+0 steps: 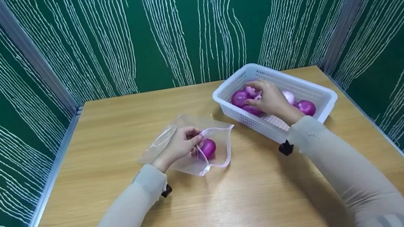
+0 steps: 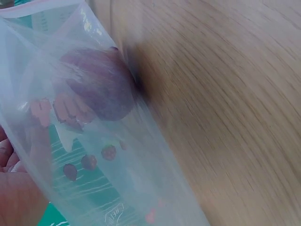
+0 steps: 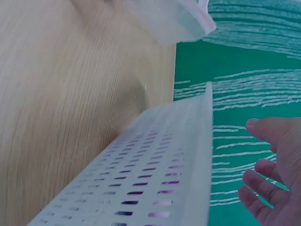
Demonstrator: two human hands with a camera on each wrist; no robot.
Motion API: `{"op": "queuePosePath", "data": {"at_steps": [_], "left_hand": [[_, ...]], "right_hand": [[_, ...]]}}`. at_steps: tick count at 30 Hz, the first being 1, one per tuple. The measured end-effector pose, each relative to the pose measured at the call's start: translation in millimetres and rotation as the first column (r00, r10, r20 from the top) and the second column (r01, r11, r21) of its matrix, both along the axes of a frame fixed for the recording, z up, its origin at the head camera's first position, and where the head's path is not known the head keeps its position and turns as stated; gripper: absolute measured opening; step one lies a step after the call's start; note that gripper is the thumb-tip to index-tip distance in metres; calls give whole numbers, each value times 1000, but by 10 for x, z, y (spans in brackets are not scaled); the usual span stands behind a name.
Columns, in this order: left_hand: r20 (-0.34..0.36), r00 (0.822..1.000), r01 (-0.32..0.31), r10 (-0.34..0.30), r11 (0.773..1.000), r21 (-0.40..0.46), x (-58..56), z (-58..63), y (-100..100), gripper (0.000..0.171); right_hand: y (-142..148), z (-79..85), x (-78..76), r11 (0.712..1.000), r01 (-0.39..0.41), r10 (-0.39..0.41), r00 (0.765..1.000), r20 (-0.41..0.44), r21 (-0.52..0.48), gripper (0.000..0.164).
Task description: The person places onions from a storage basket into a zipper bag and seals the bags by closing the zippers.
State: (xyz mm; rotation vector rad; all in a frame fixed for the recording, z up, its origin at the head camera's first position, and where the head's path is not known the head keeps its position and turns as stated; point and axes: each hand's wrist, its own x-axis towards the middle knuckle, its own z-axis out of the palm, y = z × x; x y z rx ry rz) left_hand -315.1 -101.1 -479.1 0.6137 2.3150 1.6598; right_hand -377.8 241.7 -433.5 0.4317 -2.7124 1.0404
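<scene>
My left hand pinches the edge of a clear zip bag with a pink-rimmed mouth, which gapes to the right. One purple onion lies inside it. Through the printed plastic, the left wrist view shows that onion dimly. Inside a white perforated basket, my right hand hovers over a cluster of purple onions, thumb and fingers spread. The right wrist view has the hand beyond the basket wall, its fingers apart and loosely bent. Whether it touches an onion is hard to tell.
Further right in the basket lie another purple onion and a paler one. Both objects rest on a wooden table. Green panels with white streaks enclose it at the back and sides, framed by grey posts.
</scene>
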Motion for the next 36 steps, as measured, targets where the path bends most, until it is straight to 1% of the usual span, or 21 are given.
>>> {"op": "queuePosePath", "data": {"at_steps": [4, 9, 13, 16, 18, 21, 24, 26, 32, 36], "left_hand": [[3, 1000, -5, 5, 1000, -9, 0, -3, 2, 20], [9, 1000, -4, 4, 1000, -19, 9, -5, 3, 21], [10, 1000, 4, -4, 1000, -22, 13, -3, -2, 21], [-7, 1000, 12, -12, 1000, -16, 14, -2, 1, 21], [-19, 1000, 15, -15, 1000, -12, 21, 3, 5, 22], [-28, 1000, 14, -14, 1000, -11, 32, 18, 12, 23], [-22, 1000, 6, -7, 1000, -15, 39, 21, 17, 22], [-19, 1000, 3, -3, 1000, -23, 40, 24, 20, 23], [-7, 1000, 2, -3, 1000, -30, 24, 14, 28, 24], [-1, 1000, 5, -5, 1000, -30, 21, 9, 26, 24]], "right_hand": [[55, -38, -67, 1000, -6, 5, 998, 68, 2, 64], [124, -86, -132, 999, -40, 39, 991, 132, 7, 71], [152, -102, -186, 998, -60, 54, 976, 210, 22, 76], [158, -107, -216, 996, -73, 58, 966, 253, 52, 79], [170, -118, -230, 993, -85, 62, 963, 262, 76, 80], [194, -140, -246, 988, -102, 70, 965, 253, 117, 81], [216, -173, -252, 984, -118, 81, 964, 253, 136, 81], [221, -196, -261, 979, -131, 89, 962, 258, 153, 80], [210, -261, -276, 971, -159, 98, 946, 310, 180, 71], [199, -303, -278, 958, -194, 125, 945, 302, 210, 67]]}}
